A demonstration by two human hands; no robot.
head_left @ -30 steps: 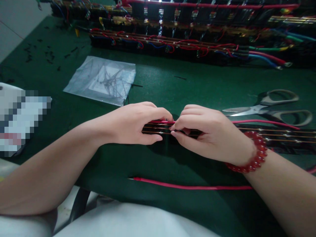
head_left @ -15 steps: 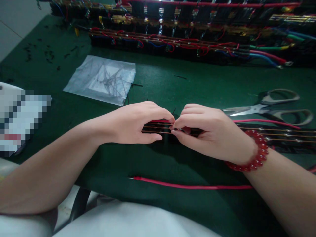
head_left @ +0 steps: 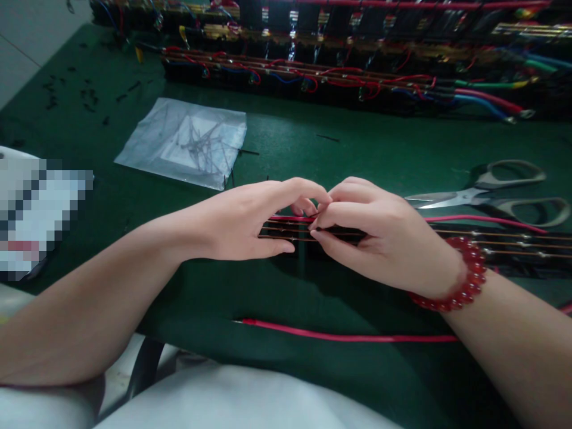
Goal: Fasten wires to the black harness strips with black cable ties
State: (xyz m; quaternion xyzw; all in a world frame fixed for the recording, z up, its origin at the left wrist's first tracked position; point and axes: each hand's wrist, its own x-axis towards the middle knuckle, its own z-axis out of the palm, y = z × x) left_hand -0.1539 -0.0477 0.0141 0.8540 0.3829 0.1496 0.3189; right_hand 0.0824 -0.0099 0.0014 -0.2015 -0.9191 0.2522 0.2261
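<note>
My left hand (head_left: 250, 220) arches over a long black assembly (head_left: 560, 262) with thin copper-coloured rods. Its thumb lies on the near side, well apart from the fingers, and the index fingertip meets the fingers of my right hand (head_left: 379, 223). Thumb and index of the right hand are pinched together just above the rods (head_left: 286, 229); whatever is between them is hidden or too small to name. A red wire (head_left: 487, 220) runs along the far side of the assembly and passes under both hands.
Scissors (head_left: 469, 195) lie beyond my right wrist. A clear bag (head_left: 143, 146) of thin black strips lies beyond my left hand. A loose red cable (head_left: 348, 338) crosses the green table (head_left: 201, 298) nearer me. Wired black assemblies (head_left: 286, 83) line the back.
My left index finger has lifted and shifted right, onto the right hand's fingers. The right hand's knuckles have risen slightly, its pinch staying at about the same spot.
</note>
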